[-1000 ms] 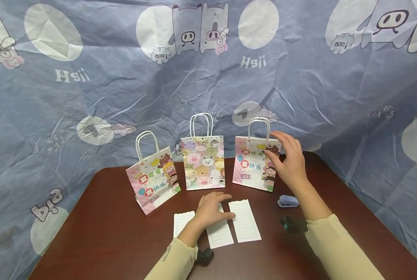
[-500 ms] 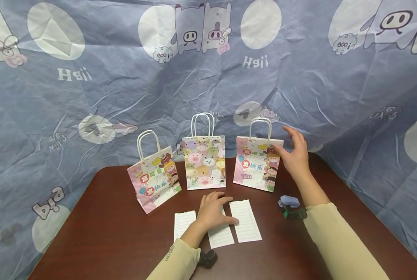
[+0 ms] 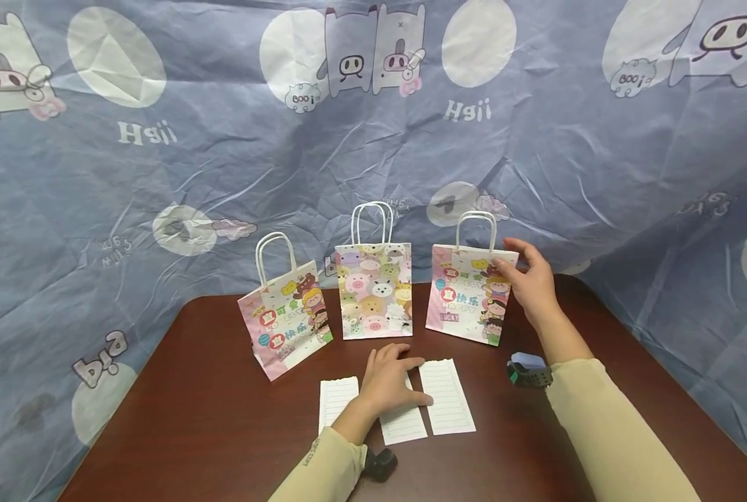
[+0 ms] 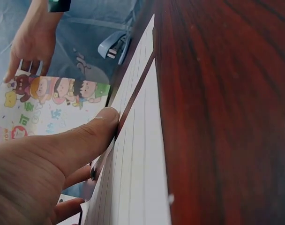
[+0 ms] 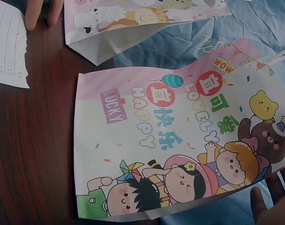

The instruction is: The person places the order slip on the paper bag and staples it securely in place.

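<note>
My left hand (image 3: 388,387) rests over the middle lined paper slip (image 3: 406,424), fingers spread and thumb reaching the edge of the right slip (image 3: 450,404). A third lined slip (image 3: 337,401) lies to the left, partly behind the wrist. My right hand (image 3: 534,282) is at the upper right edge of the right paper gift bag (image 3: 457,296). Its thumb overlaps the bag's front, and the index finger is at the top corner behind. In the right wrist view, fingers (image 5: 258,204) show below the side of the upright, cartoon-printed bag.
An animal-print paper bag (image 3: 374,293) stands in the middle, and a pink-and-white bag (image 3: 288,324) leans at the left. A light blue stapler (image 3: 526,360) lies beside the right wrist, partly covered. Behind the brown table (image 3: 210,418) hangs a blue printed cloth (image 3: 222,160).
My right hand has shifted right along the front of the right bag to its edge, its index finger lifting and then lowering. The left hand stays over the slips; the view has swung slightly left.
</note>
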Available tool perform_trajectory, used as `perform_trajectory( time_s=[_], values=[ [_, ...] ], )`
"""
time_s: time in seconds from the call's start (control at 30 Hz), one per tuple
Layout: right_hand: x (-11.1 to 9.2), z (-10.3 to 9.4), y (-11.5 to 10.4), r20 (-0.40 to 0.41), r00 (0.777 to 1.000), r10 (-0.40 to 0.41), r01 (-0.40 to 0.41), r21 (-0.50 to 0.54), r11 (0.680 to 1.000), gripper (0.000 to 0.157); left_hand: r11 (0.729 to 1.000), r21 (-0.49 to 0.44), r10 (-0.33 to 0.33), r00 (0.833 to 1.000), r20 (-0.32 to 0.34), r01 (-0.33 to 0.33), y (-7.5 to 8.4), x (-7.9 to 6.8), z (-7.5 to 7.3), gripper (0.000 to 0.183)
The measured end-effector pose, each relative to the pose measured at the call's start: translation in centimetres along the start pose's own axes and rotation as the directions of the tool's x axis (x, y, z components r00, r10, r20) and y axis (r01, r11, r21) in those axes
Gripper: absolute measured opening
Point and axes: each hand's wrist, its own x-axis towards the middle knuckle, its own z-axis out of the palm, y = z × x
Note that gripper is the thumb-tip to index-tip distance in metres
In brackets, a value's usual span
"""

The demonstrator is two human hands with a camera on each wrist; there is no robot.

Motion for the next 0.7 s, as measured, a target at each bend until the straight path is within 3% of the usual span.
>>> perform_trajectory(
  time_s=[0.3, 0.7],
  values=[
    [0.13, 0.48, 0.51, -0.010, 0.997, 0.070, -0.070, -0.023, 0.997, 0.037, 1.000, -0.001, -0.009, 1.000, 0.014, 0.009, 0.10, 0.14, -0.21, 0.070],
    [-0.06, 0.52, 0.63, 0.032, 0.996, 0.079, -0.082, 0.111, 0.990, 0.013, 0.998, 0.063, -0.013, 1.000, 0.017, 0.012, 0.48, -0.09, -0.39, 0.065]
  ],
)
